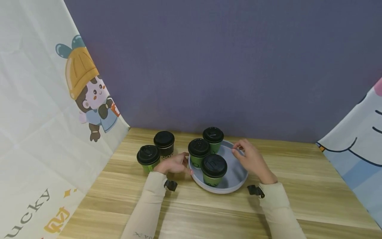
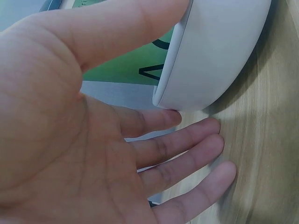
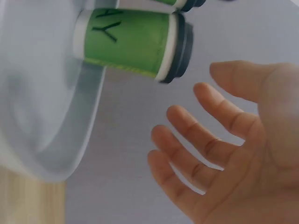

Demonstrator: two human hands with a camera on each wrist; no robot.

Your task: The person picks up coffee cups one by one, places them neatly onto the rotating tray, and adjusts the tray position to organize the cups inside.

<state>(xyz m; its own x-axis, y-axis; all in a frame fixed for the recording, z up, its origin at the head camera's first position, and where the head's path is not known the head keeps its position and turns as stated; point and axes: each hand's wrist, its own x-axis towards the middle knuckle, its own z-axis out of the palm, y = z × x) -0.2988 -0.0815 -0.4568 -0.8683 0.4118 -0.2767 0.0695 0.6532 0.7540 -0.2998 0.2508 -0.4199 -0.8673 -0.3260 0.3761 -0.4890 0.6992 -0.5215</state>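
A round grey tray (image 1: 235,174) carries three green paper cups with black lids: a front cup (image 1: 213,169), a left cup (image 1: 199,151) and a back cup (image 1: 213,137). My left hand (image 1: 175,163) is at the tray's left edge. Its thumb lies across the rim and its other fingers extend below, the index fingertip right at the wall (image 2: 205,56). Over the right side of the tray hovers my right hand (image 1: 251,158), its fingers loosely bent with nothing between them. In the right wrist view a green cup (image 3: 128,42) stands beyond those fingertips.
Left of the tray, close to my left wrist, stand a green cup (image 1: 148,156) and a dark cup (image 1: 164,143), both black-lidded. A purple-grey backdrop (image 1: 221,66) rises behind the wooden table (image 1: 191,212). Printed white cloths hang at both sides.
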